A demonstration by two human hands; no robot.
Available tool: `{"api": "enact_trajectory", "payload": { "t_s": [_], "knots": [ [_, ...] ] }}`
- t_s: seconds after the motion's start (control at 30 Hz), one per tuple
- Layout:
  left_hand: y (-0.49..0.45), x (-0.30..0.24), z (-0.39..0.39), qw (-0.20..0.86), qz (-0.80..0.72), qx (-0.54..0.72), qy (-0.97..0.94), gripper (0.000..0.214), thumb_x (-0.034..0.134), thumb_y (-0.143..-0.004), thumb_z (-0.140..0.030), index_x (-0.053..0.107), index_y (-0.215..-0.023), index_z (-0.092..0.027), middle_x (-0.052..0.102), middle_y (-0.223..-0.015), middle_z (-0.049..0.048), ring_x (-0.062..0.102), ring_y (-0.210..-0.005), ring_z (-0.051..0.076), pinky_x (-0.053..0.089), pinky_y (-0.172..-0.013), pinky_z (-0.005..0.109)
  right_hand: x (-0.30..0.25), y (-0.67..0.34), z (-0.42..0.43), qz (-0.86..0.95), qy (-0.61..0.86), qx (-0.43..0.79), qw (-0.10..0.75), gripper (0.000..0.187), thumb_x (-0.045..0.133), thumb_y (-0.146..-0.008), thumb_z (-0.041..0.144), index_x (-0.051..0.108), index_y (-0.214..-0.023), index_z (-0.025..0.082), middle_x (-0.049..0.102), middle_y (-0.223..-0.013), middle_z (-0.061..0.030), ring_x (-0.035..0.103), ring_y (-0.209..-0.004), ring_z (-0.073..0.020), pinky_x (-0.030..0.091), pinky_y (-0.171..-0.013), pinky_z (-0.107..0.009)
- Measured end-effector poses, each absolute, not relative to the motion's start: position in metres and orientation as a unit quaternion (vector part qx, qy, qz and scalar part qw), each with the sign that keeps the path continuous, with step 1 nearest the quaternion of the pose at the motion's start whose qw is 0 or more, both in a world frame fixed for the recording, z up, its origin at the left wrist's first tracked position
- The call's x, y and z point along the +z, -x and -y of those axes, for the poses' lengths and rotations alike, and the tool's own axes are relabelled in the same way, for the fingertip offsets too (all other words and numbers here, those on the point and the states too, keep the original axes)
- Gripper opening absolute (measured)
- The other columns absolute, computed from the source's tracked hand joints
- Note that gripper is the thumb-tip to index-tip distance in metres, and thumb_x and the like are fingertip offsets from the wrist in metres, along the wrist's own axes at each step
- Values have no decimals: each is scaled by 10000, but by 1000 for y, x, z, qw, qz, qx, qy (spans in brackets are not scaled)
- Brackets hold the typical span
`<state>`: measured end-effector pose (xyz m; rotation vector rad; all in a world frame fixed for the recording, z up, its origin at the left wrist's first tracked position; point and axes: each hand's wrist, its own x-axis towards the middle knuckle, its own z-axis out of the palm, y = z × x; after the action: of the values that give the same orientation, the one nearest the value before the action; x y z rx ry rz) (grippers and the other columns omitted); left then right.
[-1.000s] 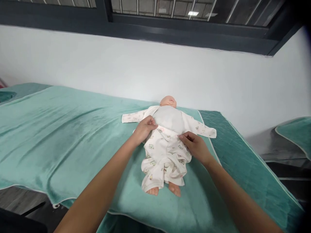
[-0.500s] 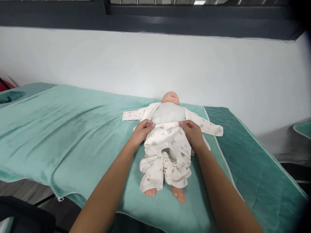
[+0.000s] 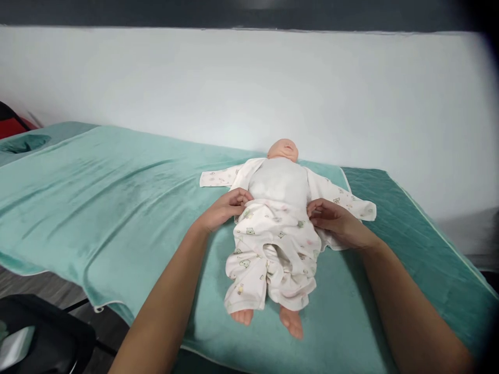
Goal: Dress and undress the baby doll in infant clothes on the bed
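A baby doll lies on its back, its grey-white torso bare in front. Its white long-sleeved top is spread open, with both sleeves stretched out sideways. White bear-print baby pants cover the legs up to the waist, and the feet show below the cuffs. There is an opening at the crotch of the pants. My left hand has its fingers closed at the waistband on the left side. At the right side of the waist, my right hand has bent fingers against the edge of the pants.
A light green sheet covers the bed, with a darker green quilted cover at the right. Behind the doll's head stands a white wall. A black chair is at the lower left.
My right hand has moved outward from the front waistband to the side of the waist. The waistband now looks more gathered. The view has tilted down and come closer.
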<state>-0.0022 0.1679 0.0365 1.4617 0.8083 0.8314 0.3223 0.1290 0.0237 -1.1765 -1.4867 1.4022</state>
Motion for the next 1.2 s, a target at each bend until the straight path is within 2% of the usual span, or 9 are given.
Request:
{"api": "enact_trajectory", "payload": {
  "t_s": [0.1, 0.23, 0.43, 0.63, 0.83, 0.93, 1.03, 1.13, 1.2],
  "knots": [
    [0, 34, -168, 587, -358, 376, -621, 255, 669, -716, -216, 629, -966, -185, 556, -792, -5, 479, -657, 94, 352, -538, 201, 19, -322, -125, 575, 461, 566, 370, 290, 798, -731, 395, 629, -917, 250, 616, -886, -27, 577, -776, -176, 474, -664, -300],
    [-2, 30, -167, 581, -376, 382, -612, 236, 677, -747, -273, 618, -957, -183, 571, -815, 3, 475, -638, 91, 356, -527, 204, 17, -318, -119, 572, 480, 548, 378, 304, 785, -732, 462, 643, -889, 243, 613, -835, -26, 554, -703, -165, 440, -593, -286],
    [-2, 29, -167, 561, -406, 363, -623, 206, 662, -800, -366, 574, -852, -188, 560, -764, -14, 472, -614, 92, 346, -533, 213, 23, -315, -114, 594, 469, 543, 364, 350, 823, -696, 456, 632, -886, 232, 628, -859, -25, 554, -739, -170, 435, -628, -288],
    [-1, 27, -167, 533, -420, 341, -650, 201, 604, -867, -399, 538, -851, -209, 537, -750, -33, 453, -614, 94, 359, -574, 225, 20, -315, -116, 628, 476, 495, 365, 296, 764, -753, 457, 603, -818, 217, 571, -778, -3, 491, -687, -145, 387, -592, -272],
    [-6, 20, -171, 483, -465, 387, -633, 240, 572, -887, -457, 492, -872, -231, 504, -680, -53, 460, -584, 115, 351, -552, 236, 13, -309, -126, 578, 562, 392, 444, 224, 666, -776, 351, 490, -716, 225, 441, -631, 48, 398, -570, -112, 320, -511, -251],
    [-13, 18, -172, 393, -511, 437, -627, 219, 531, -909, -449, 469, -880, -240, 520, -678, -50, 464, -591, 132, 345, -573, 254, 9, -303, -131, 507, 592, 396, 485, 203, 649, -751, 318, 460, -748, 243, 450, -598, 68, 417, -510, -112, 342, -477, -254],
    [-18, 18, -172, 306, -543, 426, -656, 182, 519, -913, -411, 479, -864, -241, 536, -670, -36, 465, -624, 153, 323, -608, 272, 5, -299, -134, 511, 580, 430, 466, 186, 647, -763, 322, 495, -841, 248, 517, -643, 59, 461, -521, -118, 370, -485, -258],
    [-19, 21, -173, 302, -553, 379, -677, 173, 493, -918, -416, 522, -911, -246, 597, -691, -17, 497, -643, 172, 329, -617, 284, 2, -299, -136, 541, 562, 439, 446, 222, 665, -776, 346, 517, -907, 246, 606, -749, 27, 545, -640, -140, 427, -567, -264],
    [-17, 24, -173, 331, -547, 351, -684, 223, 471, -922, -428, 563, -1019, -249, 678, -803, 12, 561, -704, 189, 370, -640, 291, 1, -300, -136, 555, 550, 435, 447, 264, 702, -753, 351, 519, -911, 247, 636, -807, 12, 588, -731, -159, 457, -632, -272]
  ]
}}
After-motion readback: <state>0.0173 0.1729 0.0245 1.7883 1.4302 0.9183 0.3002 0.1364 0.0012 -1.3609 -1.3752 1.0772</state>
